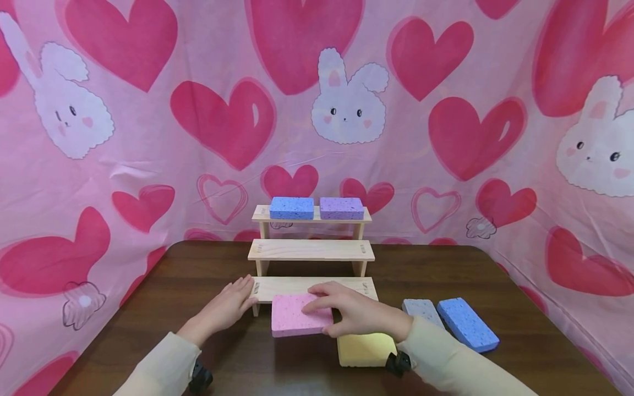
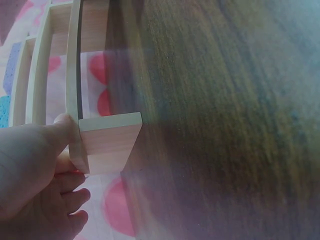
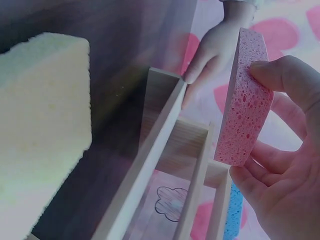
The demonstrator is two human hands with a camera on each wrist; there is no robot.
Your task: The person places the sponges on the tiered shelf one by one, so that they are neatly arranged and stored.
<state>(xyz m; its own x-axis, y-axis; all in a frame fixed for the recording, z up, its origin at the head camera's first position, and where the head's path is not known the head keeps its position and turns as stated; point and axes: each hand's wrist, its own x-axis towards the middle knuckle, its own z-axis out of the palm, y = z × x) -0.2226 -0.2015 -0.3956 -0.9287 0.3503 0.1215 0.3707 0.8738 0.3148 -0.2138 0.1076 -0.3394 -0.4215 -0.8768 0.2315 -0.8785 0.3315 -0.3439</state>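
In the head view my right hand (image 1: 359, 311) holds a pink sponge (image 1: 297, 319), thumb on one side and fingers on the other. The sponge is raised in front of the bottom step of a three-step wooden shelf (image 1: 311, 250); the right wrist view shows its porous edge. My left hand (image 1: 225, 305) touches the left end of that bottom step, its fingers extended along it. In the left wrist view the thumb (image 2: 62, 122) lies against the board's end. Below my right wrist a yellow sponge (image 1: 367, 350) lies on the table, partly covered.
On the top step a blue sponge (image 1: 291, 208) and a purple sponge (image 1: 342, 208) sit side by side. To the right, a grey sponge (image 1: 422, 311) and another blue sponge (image 1: 468, 324) lie on the dark wooden table (image 1: 198, 275). A pink heart-patterned cloth (image 1: 297, 148) hangs behind.
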